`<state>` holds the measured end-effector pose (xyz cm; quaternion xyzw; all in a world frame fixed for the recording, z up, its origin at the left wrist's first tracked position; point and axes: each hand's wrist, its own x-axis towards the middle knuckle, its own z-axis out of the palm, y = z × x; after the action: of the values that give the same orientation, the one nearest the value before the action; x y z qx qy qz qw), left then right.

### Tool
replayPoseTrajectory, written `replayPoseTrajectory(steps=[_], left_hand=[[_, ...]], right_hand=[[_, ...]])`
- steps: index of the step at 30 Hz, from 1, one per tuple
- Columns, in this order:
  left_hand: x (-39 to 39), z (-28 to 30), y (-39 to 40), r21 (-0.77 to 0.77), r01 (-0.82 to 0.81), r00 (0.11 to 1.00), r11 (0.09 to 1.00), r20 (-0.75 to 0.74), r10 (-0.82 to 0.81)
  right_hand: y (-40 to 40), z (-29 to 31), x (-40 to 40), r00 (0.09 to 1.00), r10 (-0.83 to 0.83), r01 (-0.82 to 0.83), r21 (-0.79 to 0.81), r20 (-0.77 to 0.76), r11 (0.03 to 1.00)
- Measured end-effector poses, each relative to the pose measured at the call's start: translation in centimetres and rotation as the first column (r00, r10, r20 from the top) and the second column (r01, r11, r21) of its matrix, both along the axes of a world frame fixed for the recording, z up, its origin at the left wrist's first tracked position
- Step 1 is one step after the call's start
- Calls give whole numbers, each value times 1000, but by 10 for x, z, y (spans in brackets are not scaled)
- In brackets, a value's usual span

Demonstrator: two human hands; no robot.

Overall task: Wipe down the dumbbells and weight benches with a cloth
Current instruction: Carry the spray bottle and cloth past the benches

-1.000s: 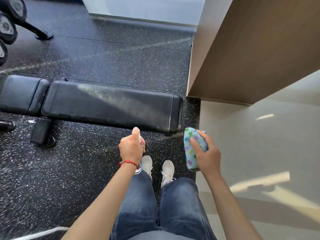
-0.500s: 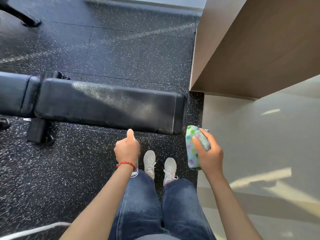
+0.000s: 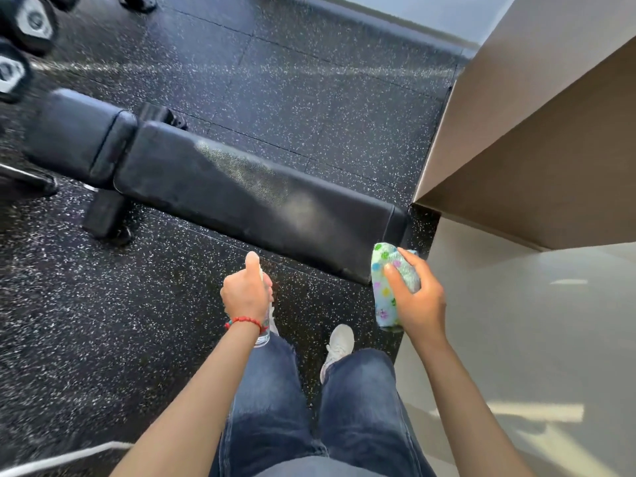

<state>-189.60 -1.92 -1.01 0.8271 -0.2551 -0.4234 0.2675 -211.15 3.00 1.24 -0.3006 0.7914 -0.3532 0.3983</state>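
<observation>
A black padded weight bench (image 3: pixel 241 197) lies across the floor in front of my feet, its long pad showing a misted, speckled patch. My left hand (image 3: pixel 246 294) is closed around a clear spray bottle (image 3: pixel 263 333), thumb raised on top, just short of the bench's near edge. My right hand (image 3: pixel 418 301) grips a folded light-blue cloth (image 3: pixel 383 290) with coloured dots, held beside the bench's right end. Black dumbbells (image 3: pixel 24 25) with grey hexagonal ends show blurred at the top left corner.
A tan wall block (image 3: pixel 537 149) juts in at the right, close to the bench's end. Pale smooth floor (image 3: pixel 533 339) lies on the right, black speckled rubber flooring (image 3: pixel 86 321) on the left. A white cord (image 3: pixel 62 457) crosses the bottom left.
The view has swung and tilted, so the bench now runs diagonally and the dumbbells are back in sight. Both hands keep their hold and stay near the bench's near edge.
</observation>
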Motion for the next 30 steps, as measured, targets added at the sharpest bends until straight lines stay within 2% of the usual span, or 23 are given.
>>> replayPoseTrajectory(steps=[6,19,25,30], left_hand=[[64,1,-39,-35,-28,999,999,-40,27],[227,0,-124,-37,-60,997,998,-51,58],[271,-1,-144,-66,-130,991,989,4,130],[297,-4,-164,-72,-214,976,974,-41,212]], right_hand=[[-48,5,56,997,61,-62,-11,-40,998],[-153,9,229,996,91,-91,-18,16,996],[-195,8,272,985,175,-175,-31,-4,984],[-233,5,298,968,251,-251,-30,14,968]])
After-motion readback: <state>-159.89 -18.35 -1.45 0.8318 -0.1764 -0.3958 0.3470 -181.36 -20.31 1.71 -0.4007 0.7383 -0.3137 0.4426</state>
